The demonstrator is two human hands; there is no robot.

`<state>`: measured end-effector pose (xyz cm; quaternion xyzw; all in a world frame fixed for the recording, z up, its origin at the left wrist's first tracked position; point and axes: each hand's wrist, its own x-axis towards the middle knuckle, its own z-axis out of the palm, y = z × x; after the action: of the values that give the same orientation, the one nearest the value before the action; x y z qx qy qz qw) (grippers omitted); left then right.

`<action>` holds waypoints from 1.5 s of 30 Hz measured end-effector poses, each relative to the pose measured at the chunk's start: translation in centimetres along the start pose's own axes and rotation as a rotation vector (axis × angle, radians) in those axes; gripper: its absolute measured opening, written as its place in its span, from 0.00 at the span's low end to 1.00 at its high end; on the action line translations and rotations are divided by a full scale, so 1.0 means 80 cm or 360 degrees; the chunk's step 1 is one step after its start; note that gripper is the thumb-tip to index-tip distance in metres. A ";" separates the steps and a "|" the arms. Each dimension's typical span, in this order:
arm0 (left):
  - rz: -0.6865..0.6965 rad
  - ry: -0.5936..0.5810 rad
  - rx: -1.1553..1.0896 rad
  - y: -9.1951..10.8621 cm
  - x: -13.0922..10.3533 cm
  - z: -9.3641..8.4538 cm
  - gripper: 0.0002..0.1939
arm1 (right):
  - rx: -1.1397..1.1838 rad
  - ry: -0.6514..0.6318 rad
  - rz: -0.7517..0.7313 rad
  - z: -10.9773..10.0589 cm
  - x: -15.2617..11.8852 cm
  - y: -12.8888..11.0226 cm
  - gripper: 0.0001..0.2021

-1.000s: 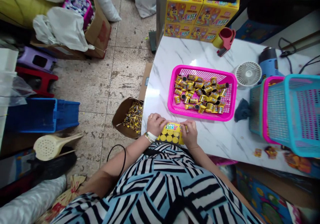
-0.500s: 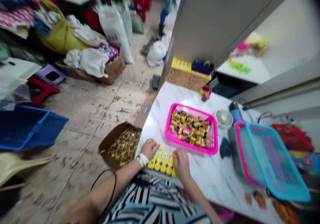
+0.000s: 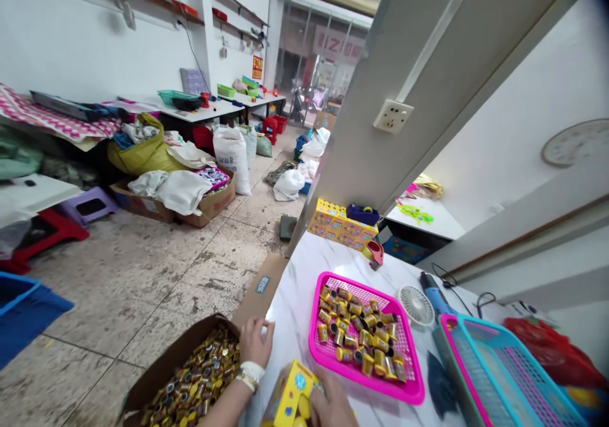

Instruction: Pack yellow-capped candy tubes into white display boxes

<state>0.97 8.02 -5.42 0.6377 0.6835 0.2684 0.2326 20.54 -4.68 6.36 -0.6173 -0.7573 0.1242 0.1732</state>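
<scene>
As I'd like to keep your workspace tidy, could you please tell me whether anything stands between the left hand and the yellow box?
Nothing visible does: only white tabletop shows between the left hand and the yellow box, which the right hand holds.

The right hand holds a yellow box near the pink basket with small cups; the left hand is at the table edge.
</scene>
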 end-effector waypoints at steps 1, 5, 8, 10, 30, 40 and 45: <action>-0.0053 0.0037 0.0068 -0.003 0.010 0.008 0.18 | 0.0093 -0.0046 -0.0008 -0.024 0.018 -0.004 0.16; -0.0138 0.0047 0.0245 -0.010 0.024 0.047 0.18 | 0.0216 -0.0067 -0.0176 -0.130 0.121 -0.010 0.13; -0.0089 0.0047 0.0306 -0.014 0.018 0.064 0.22 | 0.0163 0.0078 -0.0362 -0.186 0.224 0.014 0.15; -0.0046 0.0051 0.0332 -0.018 0.016 0.068 0.24 | 0.0037 0.0131 -0.0472 -0.202 0.298 0.046 0.16; -0.0118 0.0098 0.0260 -0.029 0.011 0.090 0.25 | -0.0547 0.0022 -0.0321 -0.165 0.670 0.302 0.18; -0.0252 -0.0259 0.0237 0.003 0.022 0.060 0.29 | -0.0433 0.0313 -0.0219 -0.147 0.484 0.235 0.18; -0.0276 -0.0358 0.0139 -0.002 0.022 0.069 0.31 | -0.0221 0.0128 -0.0079 -0.081 0.208 0.181 0.10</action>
<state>4.36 10.16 -9.59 0.6118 0.7168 0.1442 0.3019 33.22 14.43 8.22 -0.6135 -0.7715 0.0421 0.1634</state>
